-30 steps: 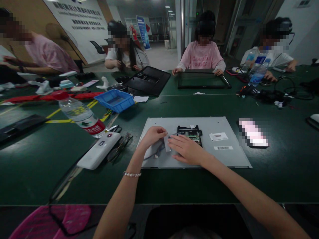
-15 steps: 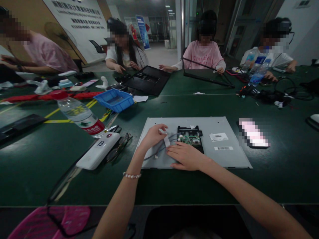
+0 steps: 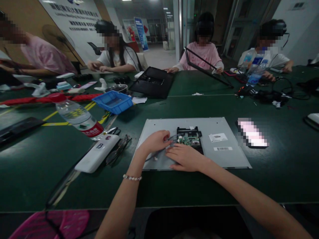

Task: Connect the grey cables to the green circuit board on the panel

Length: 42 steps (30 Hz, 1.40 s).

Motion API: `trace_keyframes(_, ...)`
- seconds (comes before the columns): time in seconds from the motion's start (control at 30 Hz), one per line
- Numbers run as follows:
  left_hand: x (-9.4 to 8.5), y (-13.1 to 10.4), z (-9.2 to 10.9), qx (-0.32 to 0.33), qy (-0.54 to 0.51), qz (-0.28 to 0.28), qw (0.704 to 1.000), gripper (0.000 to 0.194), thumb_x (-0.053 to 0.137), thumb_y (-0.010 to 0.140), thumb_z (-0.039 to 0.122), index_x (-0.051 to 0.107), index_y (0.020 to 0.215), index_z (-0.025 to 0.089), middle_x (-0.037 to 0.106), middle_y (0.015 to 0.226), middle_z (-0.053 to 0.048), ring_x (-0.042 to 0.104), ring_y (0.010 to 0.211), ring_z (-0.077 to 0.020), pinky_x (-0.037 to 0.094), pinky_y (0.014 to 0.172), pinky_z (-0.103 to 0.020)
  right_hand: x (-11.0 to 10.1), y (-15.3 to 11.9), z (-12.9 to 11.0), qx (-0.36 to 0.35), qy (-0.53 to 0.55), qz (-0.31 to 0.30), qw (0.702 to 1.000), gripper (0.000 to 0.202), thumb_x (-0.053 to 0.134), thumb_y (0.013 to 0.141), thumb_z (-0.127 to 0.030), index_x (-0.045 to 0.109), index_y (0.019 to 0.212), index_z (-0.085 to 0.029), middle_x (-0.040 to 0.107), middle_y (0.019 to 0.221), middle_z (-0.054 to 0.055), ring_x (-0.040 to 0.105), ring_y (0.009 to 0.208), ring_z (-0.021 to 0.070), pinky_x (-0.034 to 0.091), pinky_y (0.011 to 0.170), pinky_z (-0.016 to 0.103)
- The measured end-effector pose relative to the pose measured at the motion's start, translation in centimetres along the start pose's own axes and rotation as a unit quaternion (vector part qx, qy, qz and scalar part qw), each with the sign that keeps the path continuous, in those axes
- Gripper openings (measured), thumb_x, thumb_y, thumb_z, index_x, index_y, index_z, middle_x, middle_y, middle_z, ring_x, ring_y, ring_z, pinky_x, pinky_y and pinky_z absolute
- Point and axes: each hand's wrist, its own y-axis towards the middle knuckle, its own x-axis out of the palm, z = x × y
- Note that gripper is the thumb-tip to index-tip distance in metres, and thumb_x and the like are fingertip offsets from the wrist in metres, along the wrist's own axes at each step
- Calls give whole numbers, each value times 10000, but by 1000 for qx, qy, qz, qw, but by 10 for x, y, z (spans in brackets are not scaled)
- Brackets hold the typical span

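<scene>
A grey metal panel (image 3: pixel 216 127) lies flat on the green table, with a green circuit board (image 3: pixel 190 139) in a black frame at its middle. Grey cables (image 3: pixel 154 154) run from the board's left side across the panel. My left hand (image 3: pixel 158 141) is over these cables, its fingers bent and closed; what they pinch is too small to make out. Flat on the panel just below the board rests my right hand (image 3: pixel 185 157), fingers stretched out to the left, touching the panel beside the cables.
Left of the panel are eyeglasses (image 3: pixel 118 151), a white power bank (image 3: pixel 97 152), a tilted water bottle (image 3: pixel 79 118) and a blue tray (image 3: pixel 113 102). A phone (image 3: pixel 251 132) lies on the right. Across the table, people sit near a black panel (image 3: pixel 153 81) and a black frame (image 3: pixel 206 68).
My left hand has moved down toward the cables, and the white strip at its fingers no longer shows. Across the table, a person's hands have drawn back left from the black panel.
</scene>
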Motion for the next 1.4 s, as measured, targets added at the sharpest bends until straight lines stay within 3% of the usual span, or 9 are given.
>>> trace_keyframes(0.2,0,-4,-14,5,-71,-34,997,299,604,748,372,543,963,173,563,863,-35,524,768,-167,397,684,-269,-2,1,-5,-3,7,0,1000,403,424,945,-362,551,1206,-82,631,1191,152,561,1120,229,390,998,370)
trace_keyframes(0.33,2,-5,-17,1,-84,-42,996,349,622,734,397,530,989,177,554,897,-39,515,795,-175,400,708,-281,-20,-10,-4,21,27,-11,999,368,435,941,-326,541,1241,-140,675,1085,116,617,979,225,476,846,371)
trace_keyframes(0.43,0,-6,-12,0,-65,-39,997,370,633,725,431,529,983,187,553,903,-39,515,797,-181,395,711,-289,-37,-37,13,109,55,25,992,332,434,939,-294,571,1219,-182,674,1100,92,624,971,214,486,834,372)
trace_keyframes(0.53,-3,-7,-2,-12,-24,-31,999,413,640,716,486,528,986,194,560,896,-40,521,796,-198,391,699,-303,-44,-78,47,255,62,95,960,280,469,905,-242,623,1136,-205,665,1123,71,610,1024,216,470,897,397)
trace_keyframes(0.67,-5,-6,16,-25,38,43,998,465,634,742,525,504,1028,183,567,944,-64,533,842,-228,403,724,-330,-36,-128,86,403,88,132,901,243,543,830,-220,667,1038,-195,654,1093,85,633,930,211,506,832,375)
trace_keyframes(0.77,-3,-1,31,-11,53,96,994,366,556,841,466,489,1057,178,557,1021,-80,531,908,-230,416,777,-339,-25,-143,93,463,129,165,861,269,564,817,-263,667,1053,-184,655,1045,91,644,819,183,531,752,333)
trace_keyframes(1.1,20,8,86,140,92,47,985,423,480,929,350,404,1321,211,485,1298,-85,438,1193,-242,357,992,-397,-16,-137,86,480,122,150,855,248,609,783,-274,680,994,-164,624,1020,108,642,870,193,535,772,331)
trace_keyframes(1.23,32,9,93,183,95,16,978,497,470,934,395,350,1383,216,388,1434,-82,329,1330,-241,275,1084,-412,-14,-140,86,453,133,172,865,188,594,781,-240,680,934,-171,634,980,99,638,872,201,541,758,343)
trace_keyframes(1.4,37,11,94,190,99,-10,977,519,431,948,416,321,1411,208,354,1473,-79,323,1352,-219,235,1120,-392,-13,-137,82,447,148,205,858,162,573,761,-198,662,895,-187,662,916,74,641,800,191,540,703,342)
